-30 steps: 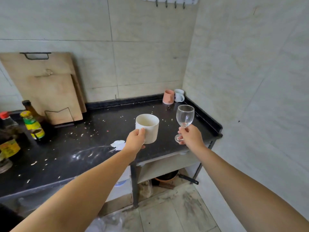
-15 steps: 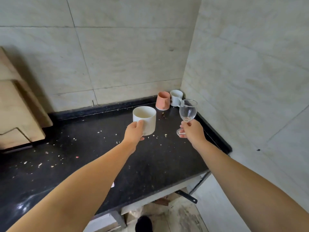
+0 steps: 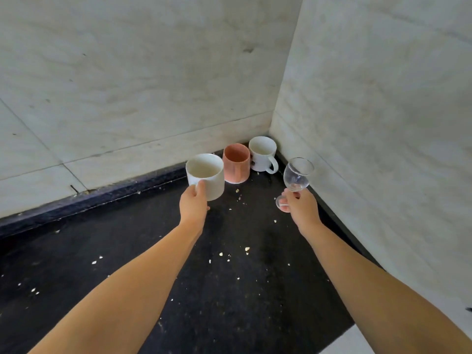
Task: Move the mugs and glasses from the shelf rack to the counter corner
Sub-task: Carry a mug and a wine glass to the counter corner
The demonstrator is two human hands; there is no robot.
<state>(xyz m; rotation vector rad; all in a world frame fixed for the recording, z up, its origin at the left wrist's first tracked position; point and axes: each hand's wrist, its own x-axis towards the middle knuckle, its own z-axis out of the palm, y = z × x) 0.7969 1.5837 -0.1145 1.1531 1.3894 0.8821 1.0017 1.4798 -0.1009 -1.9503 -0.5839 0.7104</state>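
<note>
The white mug (image 3: 207,176) is the biggest cup here, and my left hand (image 3: 193,205) holds it by its side, thumb up on the wall of the mug, above the black counter (image 3: 127,290). It sits in the air just left of the pink mug (image 3: 236,163), close to touching it (I cannot tell if they touch). The pink mug stands on the counter near the back wall. Right beside it, deep in the corner, stands a small white mug (image 3: 263,154) with its handle pointing to the right. The wine glass (image 3: 296,176) is in my right hand (image 3: 302,209). My fingers wrap its stem, and it tips a bit to the right, close to the side wall. Little pale crumbs (image 3: 247,249) lie all over the counter.
</note>
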